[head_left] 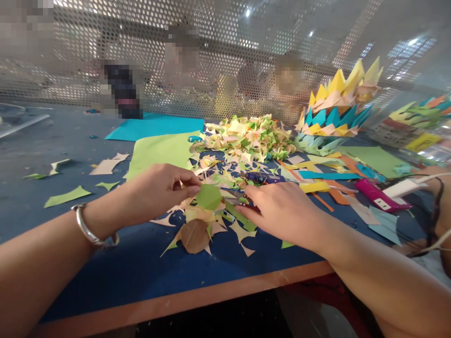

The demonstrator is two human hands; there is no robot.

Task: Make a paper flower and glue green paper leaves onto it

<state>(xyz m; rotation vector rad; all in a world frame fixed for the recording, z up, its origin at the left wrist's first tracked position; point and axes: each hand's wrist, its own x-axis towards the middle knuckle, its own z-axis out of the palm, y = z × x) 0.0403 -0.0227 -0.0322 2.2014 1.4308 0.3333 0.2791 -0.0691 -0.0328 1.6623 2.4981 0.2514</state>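
My left hand [174,188] pinches the edge of a green paper disc [208,197] between thumb and fingertips. Close to the disc's right side, my right hand [278,206] is closed around scissors [233,193]; only part of the blades shows, and the fingers hide the handles. Under both hands lie paper offcuts [243,232] in green and cream. A brown paper disc [195,236] rests on them, nearer the table's front edge. Just beyond my right hand lies a dark blue tool [265,178] with printed lettering.
Behind the hands rises a heap of small cut paper pieces [250,138]. Green [160,152] and blue sheets [162,126] lie left of it. A layered pointed paper piece [334,115] stands back right. A magenta power strip [380,195] with cables and another person's arm [444,202] are at right.
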